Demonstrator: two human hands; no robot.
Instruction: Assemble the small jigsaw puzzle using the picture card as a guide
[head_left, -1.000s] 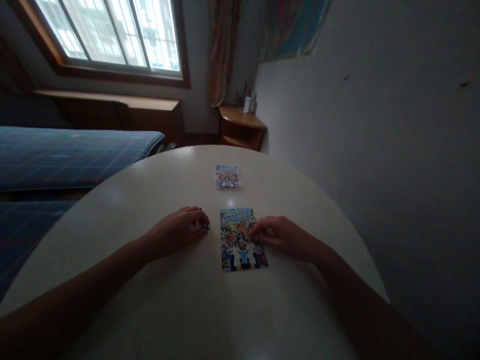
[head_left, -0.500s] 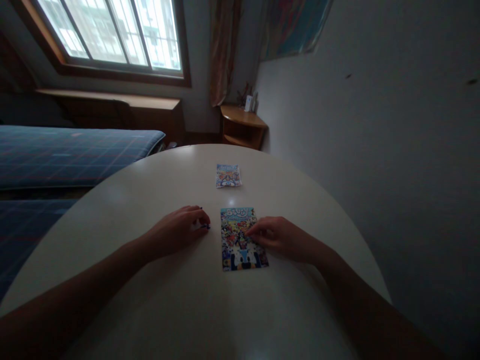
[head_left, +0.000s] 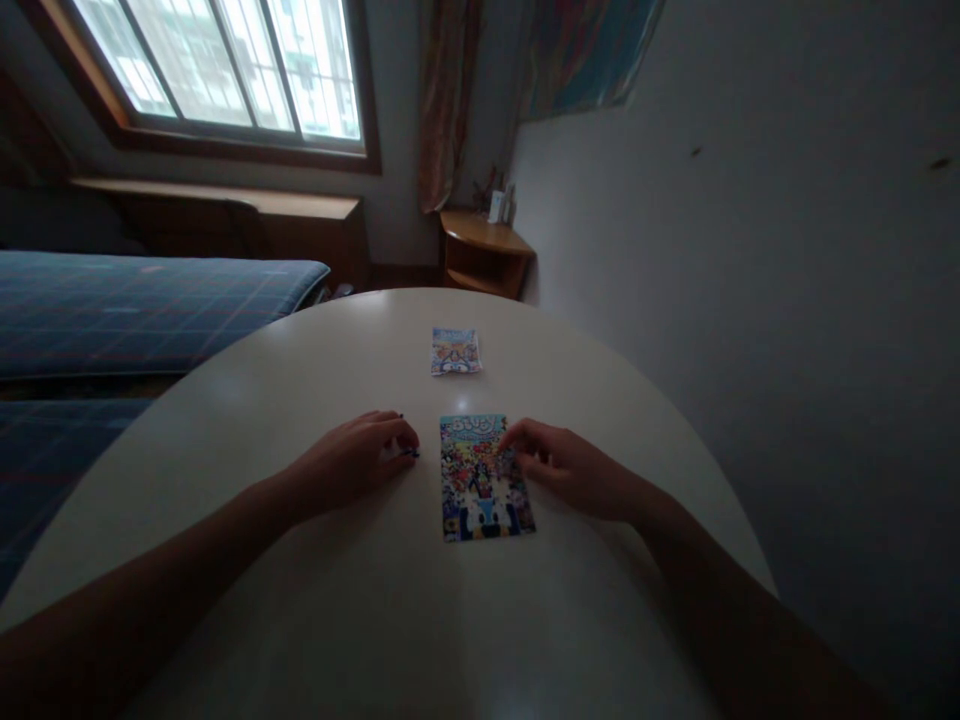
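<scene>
A colourful picture card (head_left: pixel 484 480) lies flat on the round white table (head_left: pixel 360 600) in front of me. My right hand (head_left: pixel 574 468) rests on the card's right edge, its fingers curled and pinched near the upper right corner. My left hand (head_left: pixel 358 460) lies just left of the card with its fingers closed around something small and dark that I cannot make out. A smaller colourful card (head_left: pixel 454 351) lies further back on the table, apart from both hands.
A bed with a blue checked cover (head_left: pixel 142 305) stands to the left of the table. A wooden corner shelf (head_left: pixel 484 250) and a long wooden sill under the window are behind. A plain wall runs close along the right.
My right hand's fingertips have moved up along the card's right edge, from its middle towards the upper right corner. My left hand has stayed in place.
</scene>
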